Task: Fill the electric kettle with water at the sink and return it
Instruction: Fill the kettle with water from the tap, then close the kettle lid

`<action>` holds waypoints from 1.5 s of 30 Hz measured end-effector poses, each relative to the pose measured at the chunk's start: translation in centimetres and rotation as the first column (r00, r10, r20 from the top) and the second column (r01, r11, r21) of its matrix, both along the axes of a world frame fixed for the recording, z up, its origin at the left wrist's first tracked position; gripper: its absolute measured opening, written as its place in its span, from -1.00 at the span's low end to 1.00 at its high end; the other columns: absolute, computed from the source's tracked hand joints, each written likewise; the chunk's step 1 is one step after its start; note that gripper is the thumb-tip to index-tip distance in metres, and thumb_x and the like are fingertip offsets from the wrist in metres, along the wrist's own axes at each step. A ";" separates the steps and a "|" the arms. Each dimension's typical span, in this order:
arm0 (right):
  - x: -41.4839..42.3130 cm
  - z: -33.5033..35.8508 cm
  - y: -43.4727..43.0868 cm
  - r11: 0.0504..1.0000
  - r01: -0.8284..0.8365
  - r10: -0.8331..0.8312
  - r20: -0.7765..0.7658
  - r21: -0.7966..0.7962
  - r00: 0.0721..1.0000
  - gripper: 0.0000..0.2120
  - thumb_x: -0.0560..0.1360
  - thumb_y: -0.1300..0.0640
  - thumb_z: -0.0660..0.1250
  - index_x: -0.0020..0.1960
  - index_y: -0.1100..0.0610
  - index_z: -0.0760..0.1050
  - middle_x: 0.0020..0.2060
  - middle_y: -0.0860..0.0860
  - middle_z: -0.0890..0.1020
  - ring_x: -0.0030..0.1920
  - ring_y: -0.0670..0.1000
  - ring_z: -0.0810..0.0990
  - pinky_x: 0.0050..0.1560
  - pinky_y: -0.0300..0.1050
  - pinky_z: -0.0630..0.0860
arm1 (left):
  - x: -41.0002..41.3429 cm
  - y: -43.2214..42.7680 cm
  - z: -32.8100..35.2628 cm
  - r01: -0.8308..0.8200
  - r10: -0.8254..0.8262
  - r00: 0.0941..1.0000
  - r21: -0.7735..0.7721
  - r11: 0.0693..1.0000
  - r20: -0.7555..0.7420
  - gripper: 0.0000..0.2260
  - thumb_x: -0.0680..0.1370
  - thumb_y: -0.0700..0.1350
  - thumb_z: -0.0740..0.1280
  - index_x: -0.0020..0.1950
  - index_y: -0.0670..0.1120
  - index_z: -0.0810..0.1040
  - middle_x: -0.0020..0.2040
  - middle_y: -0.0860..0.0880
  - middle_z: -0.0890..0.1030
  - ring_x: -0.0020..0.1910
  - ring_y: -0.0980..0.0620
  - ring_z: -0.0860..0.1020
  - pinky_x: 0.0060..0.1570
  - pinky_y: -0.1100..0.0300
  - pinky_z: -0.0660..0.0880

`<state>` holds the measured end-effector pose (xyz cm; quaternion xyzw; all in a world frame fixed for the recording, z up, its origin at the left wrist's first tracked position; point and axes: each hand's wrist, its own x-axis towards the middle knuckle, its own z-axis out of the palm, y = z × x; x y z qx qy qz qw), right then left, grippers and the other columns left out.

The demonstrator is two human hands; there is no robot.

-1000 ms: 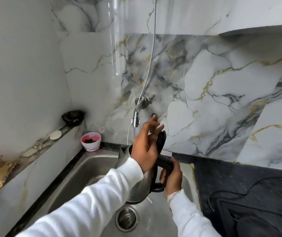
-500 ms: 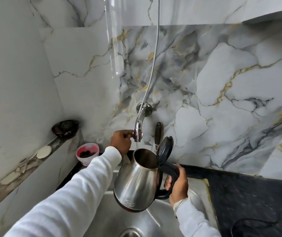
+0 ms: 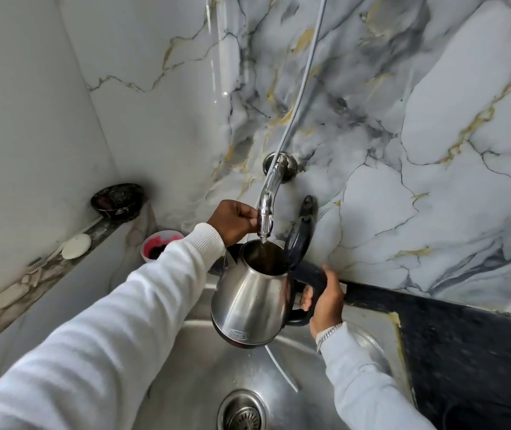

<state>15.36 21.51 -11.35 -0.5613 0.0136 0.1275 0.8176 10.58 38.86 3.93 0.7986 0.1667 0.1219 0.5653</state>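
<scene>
The steel electric kettle (image 3: 249,301) hangs above the steel sink (image 3: 198,380), its black lid (image 3: 300,240) flipped up. My right hand (image 3: 325,301) is wrapped around its black handle. The kettle's mouth sits right under the chrome tap (image 3: 268,201), and a thin stream of water runs from the spout into it. My left hand (image 3: 232,221) is closed on the tap's lower end, just left of the spout.
A black counter (image 3: 465,346) lies right of the sink. A pink cup (image 3: 159,245) stands at the sink's back left corner. A dark bowl (image 3: 117,200) and soap pieces sit on the left ledge. The drain (image 3: 241,411) is below the kettle.
My left hand left the lid, which now stands up, and went to the tap's end. The kettle rose under the spout and water now runs into it.
</scene>
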 end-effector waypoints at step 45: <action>-6.3 6.6 -9.1 0.993 0.016 -0.001 0.134 -0.114 0.991 -0.51 0.40 -0.18 0.21 -0.55 0.14 0.31 -0.70 0.05 0.30 -0.66 0.03 0.23 -0.58 -0.17 0.12 | -14.0 -9.7 -2.6 0.035 -0.153 0.986 0.820 0.571 0.064 -0.38 0.56 0.19 -0.04 0.54 -0.10 0.05 0.59 -0.07 0.06 0.58 0.01 -0.09 0.55 -0.07 -0.24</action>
